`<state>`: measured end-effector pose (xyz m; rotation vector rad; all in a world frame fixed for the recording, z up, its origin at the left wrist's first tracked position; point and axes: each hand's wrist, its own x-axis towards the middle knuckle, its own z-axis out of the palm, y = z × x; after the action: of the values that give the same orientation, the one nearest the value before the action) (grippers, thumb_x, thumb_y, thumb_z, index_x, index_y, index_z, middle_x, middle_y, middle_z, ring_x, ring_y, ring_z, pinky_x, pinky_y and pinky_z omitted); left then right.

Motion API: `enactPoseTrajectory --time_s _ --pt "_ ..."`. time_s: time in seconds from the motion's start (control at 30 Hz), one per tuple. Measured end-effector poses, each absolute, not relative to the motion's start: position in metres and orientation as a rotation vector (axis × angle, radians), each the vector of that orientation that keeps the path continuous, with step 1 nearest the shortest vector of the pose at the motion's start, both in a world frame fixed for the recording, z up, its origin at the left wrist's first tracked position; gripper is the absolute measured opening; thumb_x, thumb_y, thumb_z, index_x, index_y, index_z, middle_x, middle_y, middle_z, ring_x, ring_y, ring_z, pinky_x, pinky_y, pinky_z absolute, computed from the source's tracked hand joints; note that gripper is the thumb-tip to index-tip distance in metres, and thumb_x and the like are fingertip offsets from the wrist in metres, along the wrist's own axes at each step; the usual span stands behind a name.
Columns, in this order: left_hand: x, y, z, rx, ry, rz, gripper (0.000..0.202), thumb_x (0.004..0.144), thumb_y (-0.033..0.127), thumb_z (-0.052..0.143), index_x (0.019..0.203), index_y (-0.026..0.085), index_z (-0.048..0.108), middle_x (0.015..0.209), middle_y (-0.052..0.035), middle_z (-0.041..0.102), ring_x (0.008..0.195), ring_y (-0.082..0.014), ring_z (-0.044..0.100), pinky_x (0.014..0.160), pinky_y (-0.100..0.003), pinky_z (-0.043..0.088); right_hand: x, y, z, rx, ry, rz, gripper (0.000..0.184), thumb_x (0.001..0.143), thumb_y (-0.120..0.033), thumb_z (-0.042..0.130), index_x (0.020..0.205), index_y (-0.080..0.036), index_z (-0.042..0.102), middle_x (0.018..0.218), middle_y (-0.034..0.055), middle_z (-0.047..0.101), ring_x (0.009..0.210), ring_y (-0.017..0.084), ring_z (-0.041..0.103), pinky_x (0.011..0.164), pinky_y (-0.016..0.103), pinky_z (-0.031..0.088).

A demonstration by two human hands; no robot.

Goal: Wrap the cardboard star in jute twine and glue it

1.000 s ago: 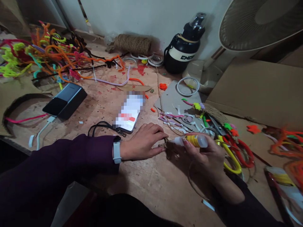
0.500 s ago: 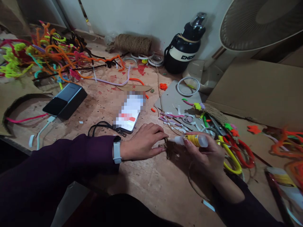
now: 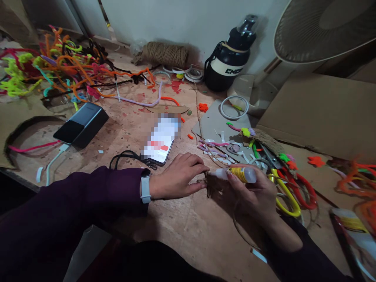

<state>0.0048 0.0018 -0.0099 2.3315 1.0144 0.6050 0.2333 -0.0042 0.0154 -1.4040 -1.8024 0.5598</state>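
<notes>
My right hand (image 3: 258, 192) is closed round a small clear glue bottle (image 3: 242, 174) with a yellow label. The bottle lies nearly level, its pale nozzle pointing left. At the nozzle's tip is a small brown piece of twine work (image 3: 208, 183), whose exact shape is hard to make out. The thumb and fingertips of my left hand (image 3: 179, 176) hold that piece from the left, close above the wooden table. A thin length of twine (image 3: 239, 225) curves over the tabletop below my right hand.
A phone (image 3: 161, 139) lies beyond my left hand, with a power bank (image 3: 80, 124) farther left. Yellow-handled scissors (image 3: 289, 201) lie right of my right hand, near paper scraps. Behind stand a twine spool (image 3: 166, 54), a dark bottle (image 3: 227, 66) and a fan (image 3: 320, 29). Pipe cleaners (image 3: 67, 70) heap at left.
Almost nothing differs. My right hand and the glue bottle have shifted very slightly left; my left hand stays in place.
</notes>
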Motion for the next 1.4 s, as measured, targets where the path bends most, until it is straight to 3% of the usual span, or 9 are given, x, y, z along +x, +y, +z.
enactPoseTrajectory --time_s 0.37,1.4 --pt "0.0042 0.0018 -0.0081 2.325 1.014 0.587 0.037 0.093 0.039 0.063 0.123 0.016 0.062 0.121 -0.0130 0.061 0.113 -0.0266 0.055 0.096 -0.042 0.046 0.2327 -0.0046 0.0190 -1.415 -1.797 0.604 0.022 0.084 -0.049 0.070 0.086 -0.027 0.067 0.072 0.0036 0.070 0.057 0.020 0.063 0.048 0.033 0.053" --pt "0.0046 0.0020 -0.0113 2.318 1.009 0.612 0.039 0.093 0.039 0.064 0.124 0.016 0.062 0.121 -0.0126 0.061 0.113 -0.0267 0.055 0.096 -0.043 0.046 0.2409 -0.0055 0.0153 -1.349 -1.911 0.549 0.019 0.085 -0.041 0.069 0.087 -0.022 0.067 0.072 0.0011 0.071 0.056 0.016 0.064 0.049 0.028 0.052"
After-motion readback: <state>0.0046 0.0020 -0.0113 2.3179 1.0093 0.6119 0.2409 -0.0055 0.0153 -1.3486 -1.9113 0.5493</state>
